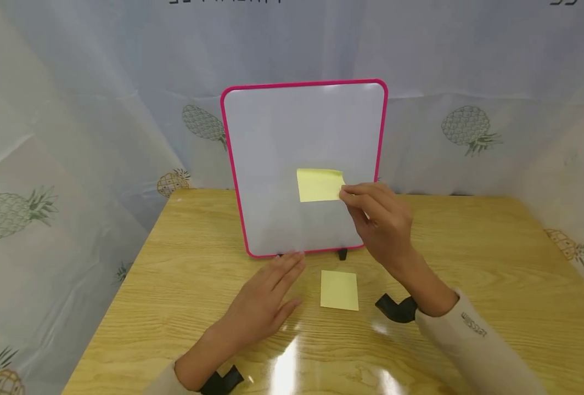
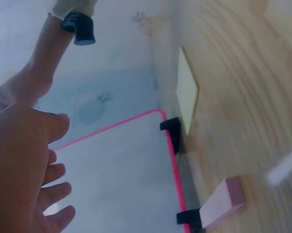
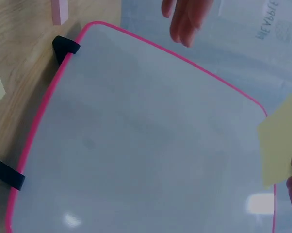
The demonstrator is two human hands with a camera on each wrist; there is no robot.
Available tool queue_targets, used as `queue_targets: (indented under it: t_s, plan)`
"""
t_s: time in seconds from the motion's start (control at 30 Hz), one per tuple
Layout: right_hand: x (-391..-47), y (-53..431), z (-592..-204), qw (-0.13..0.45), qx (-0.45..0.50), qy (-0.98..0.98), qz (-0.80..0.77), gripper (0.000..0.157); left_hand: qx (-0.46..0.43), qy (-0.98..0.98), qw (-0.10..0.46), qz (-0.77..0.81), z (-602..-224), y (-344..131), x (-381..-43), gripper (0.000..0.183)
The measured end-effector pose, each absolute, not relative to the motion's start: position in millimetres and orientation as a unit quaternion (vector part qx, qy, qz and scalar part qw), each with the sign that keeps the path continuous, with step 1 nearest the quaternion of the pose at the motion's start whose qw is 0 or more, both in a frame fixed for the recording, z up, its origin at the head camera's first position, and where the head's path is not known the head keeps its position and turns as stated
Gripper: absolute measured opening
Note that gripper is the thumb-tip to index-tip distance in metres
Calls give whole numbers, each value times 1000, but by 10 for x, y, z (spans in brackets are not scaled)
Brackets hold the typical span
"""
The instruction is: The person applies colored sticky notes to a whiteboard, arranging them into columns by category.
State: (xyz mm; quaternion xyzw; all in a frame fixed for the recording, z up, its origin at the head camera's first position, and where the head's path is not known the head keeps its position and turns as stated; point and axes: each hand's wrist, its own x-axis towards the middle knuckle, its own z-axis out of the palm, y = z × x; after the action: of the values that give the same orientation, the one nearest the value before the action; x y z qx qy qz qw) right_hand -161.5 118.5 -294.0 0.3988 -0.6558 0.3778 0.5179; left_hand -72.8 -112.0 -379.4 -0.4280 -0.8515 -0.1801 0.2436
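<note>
- Nearest the camera: two pale sleeves (image 1: 475, 345), reaching in over the worktop (image 1: 470, 236).
- Yellow note (image 1: 320, 185): pinched at its right edge by thumb and fingers of the right hand (image 1: 383, 219), upper edge curling; raised before the whiteboard (image 1: 272, 131), contact with it uncertain.
- Left hand (image 1: 259, 304): holding nothing, fingers extended, thumb spread, near the whiteboard's lower edge.
- Second yellow square (image 1: 339, 291): flat on the worktop between the hands, near the right black foot (image 1: 342, 254).
- Pink block (image 2: 222, 204): just beside the left black foot (image 2: 188, 219).
- Whiteboard: pink-rimmed, standing towards the far edge; worktop runs on either side to its far corners.
- Pineapple-print sheet (image 1: 420, 137): hangs along far edge and both sides.
</note>
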Motion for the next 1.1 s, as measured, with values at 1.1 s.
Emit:
queue_targets:
  t_s: [1.1]
  plan:
    - [-2222, 384, -2642, 599, 421, -618, 286, 7, -333, -855, 391, -66, -2679, -1791, -1504, 74]
